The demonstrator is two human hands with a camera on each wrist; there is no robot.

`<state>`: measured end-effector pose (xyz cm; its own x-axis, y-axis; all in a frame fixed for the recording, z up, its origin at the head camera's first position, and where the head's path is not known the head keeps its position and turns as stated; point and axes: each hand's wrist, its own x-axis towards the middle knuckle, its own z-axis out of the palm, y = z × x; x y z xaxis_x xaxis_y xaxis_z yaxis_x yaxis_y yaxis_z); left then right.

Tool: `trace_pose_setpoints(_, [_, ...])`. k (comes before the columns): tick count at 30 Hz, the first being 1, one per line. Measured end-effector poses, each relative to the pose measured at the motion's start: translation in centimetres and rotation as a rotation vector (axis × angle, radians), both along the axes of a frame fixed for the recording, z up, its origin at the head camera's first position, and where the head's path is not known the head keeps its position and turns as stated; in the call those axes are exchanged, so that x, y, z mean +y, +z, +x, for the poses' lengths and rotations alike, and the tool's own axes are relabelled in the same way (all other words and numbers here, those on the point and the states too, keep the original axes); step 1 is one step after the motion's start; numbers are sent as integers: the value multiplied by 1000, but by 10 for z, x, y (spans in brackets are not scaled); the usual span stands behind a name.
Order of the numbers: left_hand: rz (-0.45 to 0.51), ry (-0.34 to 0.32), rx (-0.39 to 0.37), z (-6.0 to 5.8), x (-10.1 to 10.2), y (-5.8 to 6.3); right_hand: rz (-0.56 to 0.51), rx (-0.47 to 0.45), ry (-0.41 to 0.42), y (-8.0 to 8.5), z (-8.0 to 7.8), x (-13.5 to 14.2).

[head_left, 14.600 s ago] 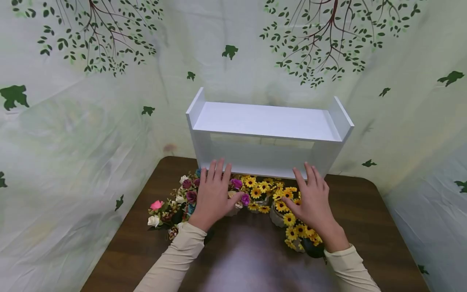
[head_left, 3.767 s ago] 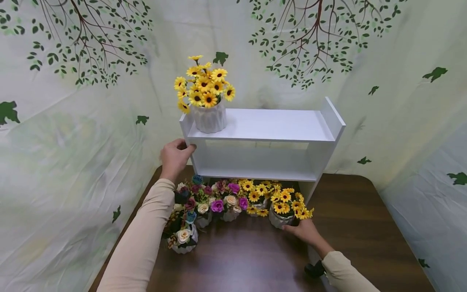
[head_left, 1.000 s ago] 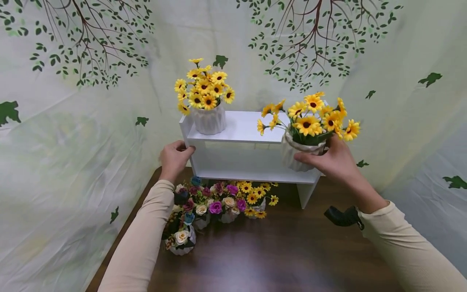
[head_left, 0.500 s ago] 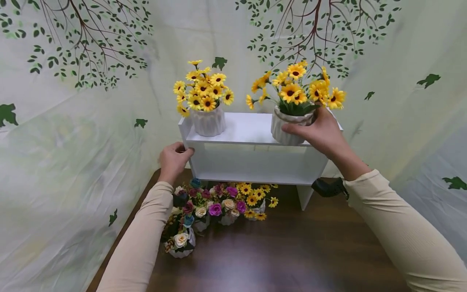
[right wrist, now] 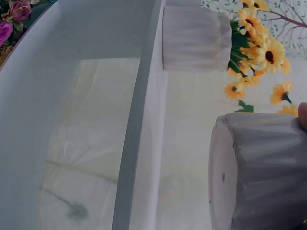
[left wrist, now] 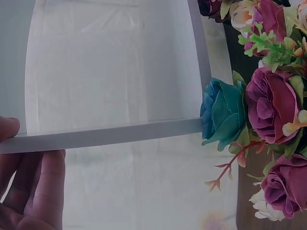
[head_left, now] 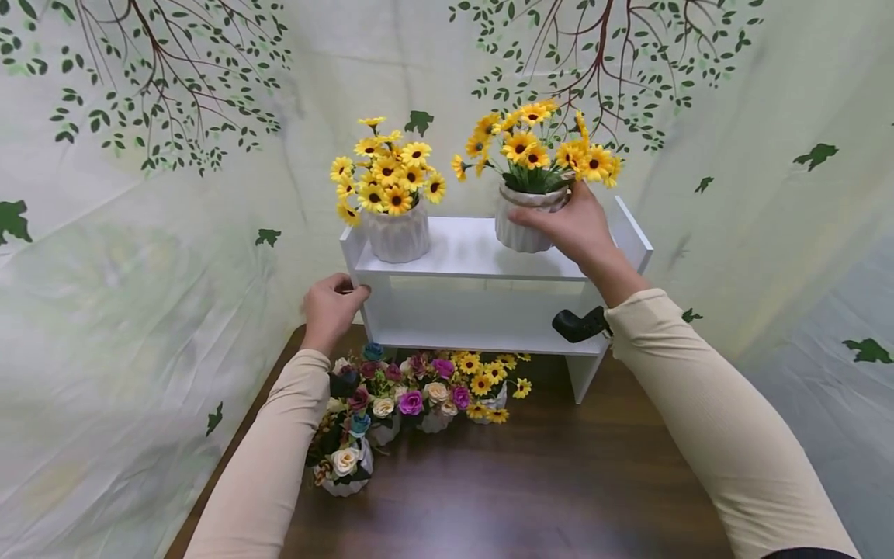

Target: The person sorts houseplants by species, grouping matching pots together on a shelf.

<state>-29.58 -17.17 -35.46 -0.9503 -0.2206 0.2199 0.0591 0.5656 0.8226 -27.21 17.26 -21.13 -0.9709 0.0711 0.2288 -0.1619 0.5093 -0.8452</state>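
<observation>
Two things I hold: my right grip [head_left: 581, 230] curls its thumb and fingers around a white, bumpy, round pot [head_left: 520, 235] of yellow flowers [head_left: 534, 151], over the smooth white top board [head_left: 461, 247] of the shelf [head_left: 461, 326], its flat bottom not touching. My left grip [head_left: 333, 310] pinches the thin edge [left wrist: 134, 132] of the shelf's left side, with a curly blue rose [left wrist: 224, 114] lower down. Another ridged pot [head_left: 398, 237] of yellow flowers stands at the top board's left end, and roses [head_left: 410, 402] and small yellow blooms [head_left: 482, 384] sit in pots on the shiny brown surface [head_left: 503, 489].
</observation>
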Motion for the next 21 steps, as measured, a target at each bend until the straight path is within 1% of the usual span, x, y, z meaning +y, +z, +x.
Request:
trace_pose_setpoints(6, [-8, 3, -4, 0, -1, 1, 3, -23, -21, -4, -14, -15])
trace_pose_setpoints(11, [12, 9, -13, 1, -2, 2, -4, -43, -27, -4, -22, -28])
trace_pose_setpoints(17, [-35, 6, 24, 1, -2, 2, -38, -81, -60, -6, -26, -38])
trace_pose_setpoints(21, [-24, -7, 21, 1, -1, 2, -32, -94, -59, -10, -28, -41])
